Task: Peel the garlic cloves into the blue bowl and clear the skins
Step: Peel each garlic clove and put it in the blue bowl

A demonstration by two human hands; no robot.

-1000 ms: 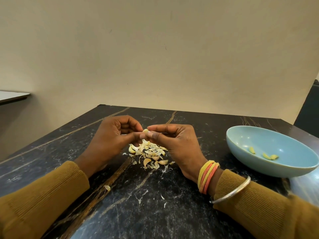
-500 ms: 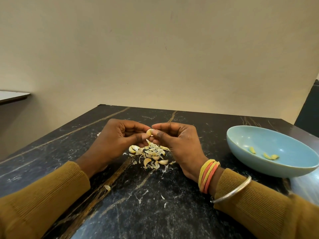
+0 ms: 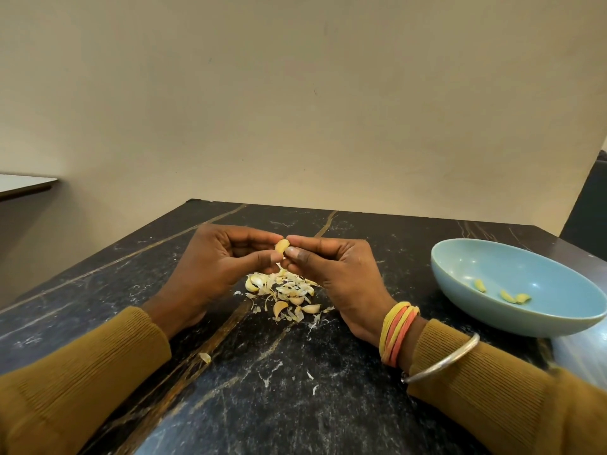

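Observation:
A pale yellow garlic clove (image 3: 281,246) is pinched between the fingertips of my left hand (image 3: 213,267) and my right hand (image 3: 335,274), held just above the table. Directly below them lies a pile of garlic cloves and papery skins (image 3: 285,295) on the black marble table (image 3: 262,389). The blue bowl (image 3: 476,257) stands to the right of my right hand, with three peeled cloves (image 3: 502,292) inside it.
A loose skin (image 3: 204,357) lies near my left sleeve, and small skin flakes (image 3: 310,376) dot the table in front of me. A beige wall stands behind the table's far edge. A white surface (image 3: 23,183) juts in at the far left.
Both hands have risen slightly with the clove, and more of the clove now shows between the fingertips. The bowl and the pile have not moved.

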